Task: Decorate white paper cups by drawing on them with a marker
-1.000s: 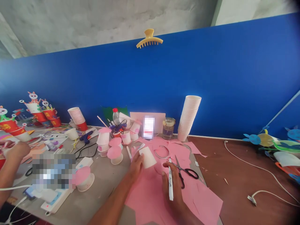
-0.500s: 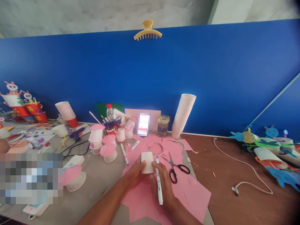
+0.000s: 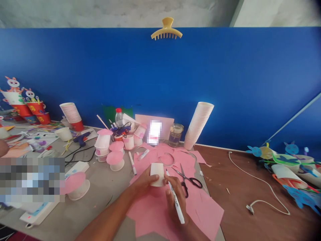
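My left hand [image 3: 144, 183] grips a small white paper cup [image 3: 156, 173] standing upside down on a pink paper sheet [image 3: 160, 214]. My right hand [image 3: 175, 199] holds a white marker pen [image 3: 175, 199], its tip at the cup's right side near the base. Black-handled scissors [image 3: 188, 179] lie on the pink paper just right of both hands.
Pink-topped cups [image 3: 115, 160] and a loose marker [image 3: 132, 162] lie to the left. A tall stack of white cups [image 3: 198, 125], a glass jar [image 3: 175, 135] and a bottle [image 3: 118, 117] stand by the blue wall. A white cable [image 3: 260, 190] crosses the brown table. Another person's hand [image 3: 3, 147] shows far left.
My left hand brought the cup nearer and set it upright under the fingers. My right hand turned the marker so its tip meets the cup's side. The view shifted slightly.
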Available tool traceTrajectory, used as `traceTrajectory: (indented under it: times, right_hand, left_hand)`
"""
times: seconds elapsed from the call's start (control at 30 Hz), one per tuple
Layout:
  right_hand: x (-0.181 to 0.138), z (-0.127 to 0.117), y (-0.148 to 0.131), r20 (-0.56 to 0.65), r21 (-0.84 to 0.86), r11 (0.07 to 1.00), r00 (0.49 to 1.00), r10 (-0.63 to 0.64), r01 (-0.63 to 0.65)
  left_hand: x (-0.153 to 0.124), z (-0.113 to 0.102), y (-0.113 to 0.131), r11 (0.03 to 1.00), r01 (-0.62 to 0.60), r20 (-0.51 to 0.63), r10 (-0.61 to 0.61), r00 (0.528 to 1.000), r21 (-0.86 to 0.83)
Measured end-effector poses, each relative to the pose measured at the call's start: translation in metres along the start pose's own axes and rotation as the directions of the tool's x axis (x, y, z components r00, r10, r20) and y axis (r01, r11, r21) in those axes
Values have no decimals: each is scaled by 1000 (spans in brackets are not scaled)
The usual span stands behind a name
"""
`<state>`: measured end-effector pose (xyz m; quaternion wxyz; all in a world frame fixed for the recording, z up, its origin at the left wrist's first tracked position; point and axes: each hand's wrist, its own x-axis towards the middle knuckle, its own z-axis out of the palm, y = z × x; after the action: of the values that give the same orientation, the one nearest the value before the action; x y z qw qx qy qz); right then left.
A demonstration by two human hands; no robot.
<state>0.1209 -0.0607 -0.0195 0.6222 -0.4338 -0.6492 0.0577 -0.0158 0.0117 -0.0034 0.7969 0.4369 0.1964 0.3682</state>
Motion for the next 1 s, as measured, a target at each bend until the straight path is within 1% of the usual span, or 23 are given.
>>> traceTrajectory:
  times: [0.07, 0.17, 0.23, 0.33, 0.43, 0.5, 0.67, 0.73, 0.9, 1.0]
  right_hand:
    - [-5, 2, 1, 2, 31, 998, 999, 46, -46]
    - [-10, 4, 3, -27, 62, 986, 987, 156, -154]
    - [-10, 4, 4, -51, 79, 982, 983, 178, -174]
    - [-4, 0, 1, -55, 83, 990, 992, 117, -112]
    - [5, -4, -5, -20, 72, 997, 999, 26, -25]
    - [8, -5, -8, -3, 58, 998, 1000, -5, 6]
    - [6, -5, -9, -19, 38, 999, 1000, -16, 16]
    - [6, -4, -8, -31, 32, 999, 999, -17, 18]
    - [10, -5, -8, -66, 41, 999, 998, -10, 12]
    - [11, -6, -7, -79, 47, 999, 997, 9, -5]
  left_hand:
    - [1, -1, -1, 1000, -3, 0, 3, 1000, 17]
    - [1, -2, -2, 999, 5, -26, -4, 1000, 38]
    - [1, -3, -2, 999, 10, -28, -9, 1000, 43]
    - [2, -3, -2, 999, 23, -34, -22, 999, 41]
    - [2, -4, -2, 998, 42, -49, -40, 998, 53]
    - [2, -4, -2, 997, 48, -46, -45, 998, 53]
    - [1, -2, -2, 996, 52, -24, -50, 998, 70]
    - [0, -2, -3, 994, 54, -34, -51, 998, 96]
    - [1, -4, -3, 975, 80, -67, -67, 995, 207]
    - [1, -7, -3, 956, 72, -77, -52, 996, 286]
